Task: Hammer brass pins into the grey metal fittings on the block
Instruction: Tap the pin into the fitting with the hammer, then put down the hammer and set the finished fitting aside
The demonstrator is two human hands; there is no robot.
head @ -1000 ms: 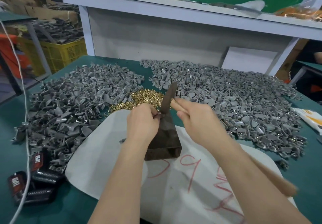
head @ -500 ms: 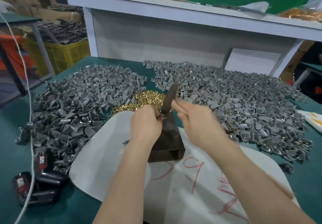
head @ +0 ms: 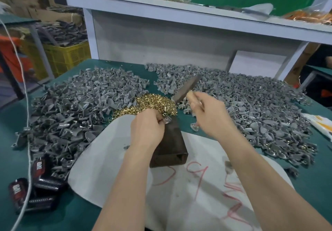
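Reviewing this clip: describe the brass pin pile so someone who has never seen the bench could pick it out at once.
Start at the green-topped table under the white shelf. Two wide heaps of grey fittings cover its far half; the brass pin pile lies in the gap between them, just beyond the left hand and the dark block. It is the only shiny gold heap on the table among dull grey parts.

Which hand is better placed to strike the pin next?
Right. The right hand grips the hammer, raised above the block, while the left hand pinches the fitting on the block's top.
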